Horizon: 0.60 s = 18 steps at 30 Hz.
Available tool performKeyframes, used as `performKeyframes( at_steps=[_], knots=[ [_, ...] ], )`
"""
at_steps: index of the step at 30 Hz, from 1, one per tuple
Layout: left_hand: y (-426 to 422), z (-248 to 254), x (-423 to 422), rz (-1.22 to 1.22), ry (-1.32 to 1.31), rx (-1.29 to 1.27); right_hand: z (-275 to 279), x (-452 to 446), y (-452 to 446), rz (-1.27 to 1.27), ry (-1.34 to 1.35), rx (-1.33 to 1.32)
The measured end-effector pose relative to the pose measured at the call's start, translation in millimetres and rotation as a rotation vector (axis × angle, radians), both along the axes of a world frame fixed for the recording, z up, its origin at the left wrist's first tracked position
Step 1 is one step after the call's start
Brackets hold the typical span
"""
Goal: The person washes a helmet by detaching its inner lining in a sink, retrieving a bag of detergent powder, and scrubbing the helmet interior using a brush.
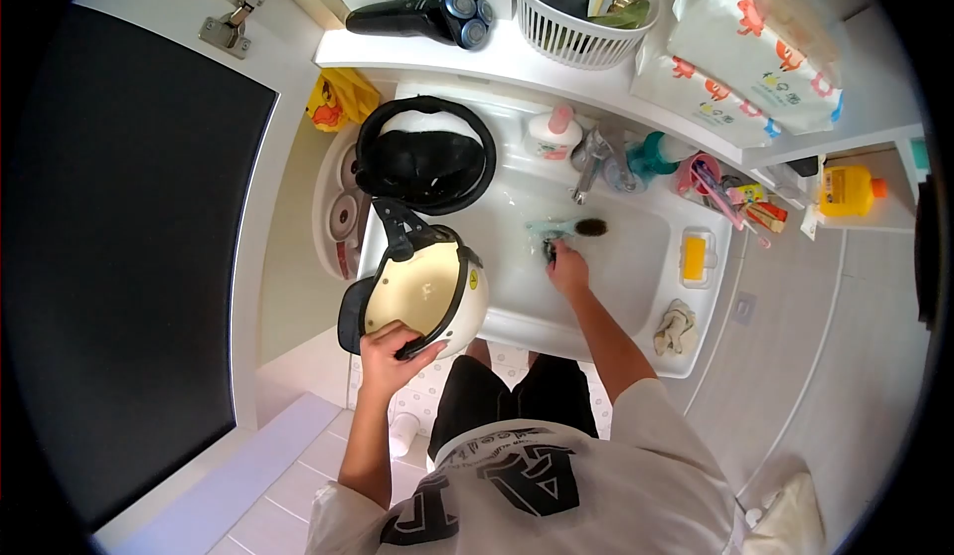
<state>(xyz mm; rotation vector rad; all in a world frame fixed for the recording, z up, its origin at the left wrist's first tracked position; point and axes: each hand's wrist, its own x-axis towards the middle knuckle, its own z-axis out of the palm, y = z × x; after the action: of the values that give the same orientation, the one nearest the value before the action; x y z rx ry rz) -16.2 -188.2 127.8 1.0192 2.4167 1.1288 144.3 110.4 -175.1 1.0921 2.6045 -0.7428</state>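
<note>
My left hand (391, 354) is closed around the lower rim of a cream helmet shell (414, 292), which is tilted with its hollow inside showing. A black strap hangs at the shell's top edge. The black padded helmet liner (427, 158) rests on the sink's left rim, just above the shell. Down in the white sink (517, 297), my right hand (567, 267) has its fingers closed on a small dark thing that I cannot make out. Just above those fingers lies a brush (568, 228) with a pale handle and dark bristles.
Behind the basin stand a faucet (588, 172), a pump bottle (553, 136) and a pink cup (699, 174) of toothbrushes. A soap dish (696, 260) and a crumpled cloth (676, 327) sit on the right rim. An electric shaver (422, 20) lies on the shelf; an open cabinet door (159, 227) is at left.
</note>
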Motion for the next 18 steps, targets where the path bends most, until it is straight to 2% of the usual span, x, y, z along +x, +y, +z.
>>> performKeyframes(
  at_steps=[1, 2, 5, 8, 14, 18],
  knots=[
    [0.2, 0.3, 0.0, 0.002, -0.001, 0.004, 6.9, 2.1, -1.5, 0.103, -0.007, -0.056],
    [0.0, 0.3, -0.2, 0.001, -0.007, 0.001, 13.3, 1.7, -2.3, 0.089, -0.010, -0.049],
    [-2.4, 0.1, -0.2, 0.007, -0.017, 0.002, 18.5, 6.8, -0.3, -0.155, 0.009, 0.077],
    [-2.6, -0.9, -1.0, 0.005, -0.014, 0.007, 20.8, 10.4, 4.0, 0.149, -0.094, 0.031],
    [-3.2, -2.4, -0.6, -0.014, 0.016, 0.048, 20.7, 0.4, 8.8, 0.180, -0.170, -0.094],
    [-7.3, -2.1, -0.7, -0.022, 0.008, 0.007, 26.6, -6.8, 11.2, 0.175, -0.176, -0.076]
  ],
)
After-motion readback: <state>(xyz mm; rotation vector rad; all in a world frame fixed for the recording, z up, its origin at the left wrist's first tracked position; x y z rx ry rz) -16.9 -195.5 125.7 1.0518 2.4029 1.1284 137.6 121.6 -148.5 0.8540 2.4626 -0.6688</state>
